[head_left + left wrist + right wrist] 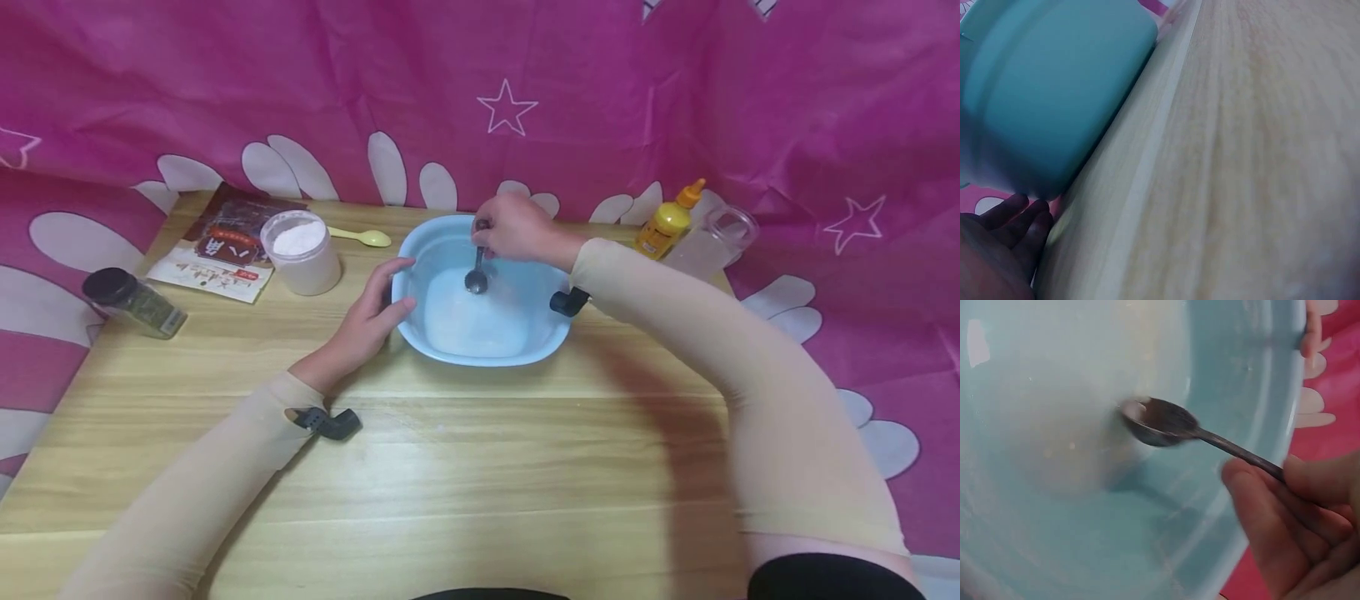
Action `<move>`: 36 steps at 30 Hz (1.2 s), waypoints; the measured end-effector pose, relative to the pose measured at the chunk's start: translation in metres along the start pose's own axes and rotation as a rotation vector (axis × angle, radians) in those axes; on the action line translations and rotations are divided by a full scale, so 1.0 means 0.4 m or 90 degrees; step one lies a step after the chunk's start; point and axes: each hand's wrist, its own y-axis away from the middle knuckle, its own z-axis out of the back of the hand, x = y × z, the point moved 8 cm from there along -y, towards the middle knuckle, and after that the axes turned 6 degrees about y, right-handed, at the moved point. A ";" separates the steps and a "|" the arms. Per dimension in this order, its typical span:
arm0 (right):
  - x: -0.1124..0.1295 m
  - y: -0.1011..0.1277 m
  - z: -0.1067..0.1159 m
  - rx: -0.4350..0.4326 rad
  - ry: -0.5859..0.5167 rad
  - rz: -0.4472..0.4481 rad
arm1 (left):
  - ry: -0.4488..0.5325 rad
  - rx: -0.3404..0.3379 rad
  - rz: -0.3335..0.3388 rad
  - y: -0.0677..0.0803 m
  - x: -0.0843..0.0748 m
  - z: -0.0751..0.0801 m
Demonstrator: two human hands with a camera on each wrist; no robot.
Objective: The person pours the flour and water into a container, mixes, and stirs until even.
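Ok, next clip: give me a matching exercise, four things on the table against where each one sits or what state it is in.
Things:
1. metal spoon
2. yellow spoon
3. white tub
4. yellow bottle

Places or states:
A. lying on the table behind the white tub
B. open, white powder inside
C. right of the blue basin, orange cap on
D. bowl end down in the basin, pinched by the right hand

Pairs: 1-D, 2-A, 3-B, 4-C
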 end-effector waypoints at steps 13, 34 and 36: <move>0.008 -0.007 -0.029 0.032 -0.073 0.028 | 0.009 -0.002 0.000 0.008 0.002 0.004; -0.044 -0.001 0.009 -0.011 -0.010 0.006 | 0.005 0.000 -0.005 -0.001 0.009 0.005; -0.058 0.007 0.024 -0.009 0.042 0.003 | 0.000 0.001 -0.002 -0.003 0.008 0.005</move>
